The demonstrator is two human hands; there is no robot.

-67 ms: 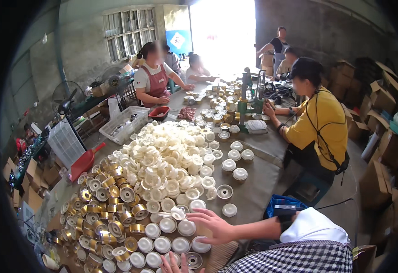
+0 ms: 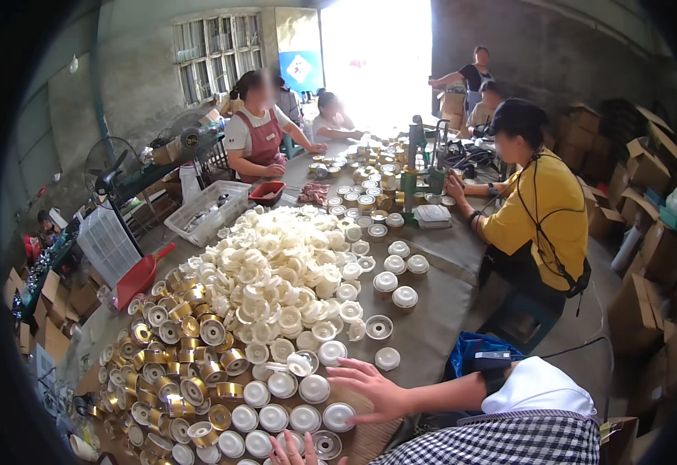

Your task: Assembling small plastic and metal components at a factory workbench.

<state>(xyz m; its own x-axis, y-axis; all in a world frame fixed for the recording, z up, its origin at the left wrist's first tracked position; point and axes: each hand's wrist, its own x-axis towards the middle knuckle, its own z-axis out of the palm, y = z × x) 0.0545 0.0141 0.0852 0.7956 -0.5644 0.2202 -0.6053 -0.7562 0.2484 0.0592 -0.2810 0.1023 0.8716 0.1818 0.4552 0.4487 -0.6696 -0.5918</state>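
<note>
We look down on a long table covered in grey cloth, crowded with small round caps. Our right hand reaches in from the lower right of the frame, palm down, fingers spread and lying flat, holding nothing. Its fingertips are just beside a white-topped cap at the end of a row of similar caps along the lower centre. Our left hand shows only as a few spread fingertips at the bottom edge, just beside an open metal cap; we cannot tell whether it touches it.

In the middle of the frame rises a big heap of cream-white plastic inserts. To its lower left lies a spread of shiny gold rings. More finished caps stand loosely to the right of the heap.

At centre right a person in a yellow shirt sits at the table beside a green press. In the upper left centre a person in a red apron sits at the table, with a white crate and a small red tray nearby. Cardboard boxes are stacked along the right edge.
</note>
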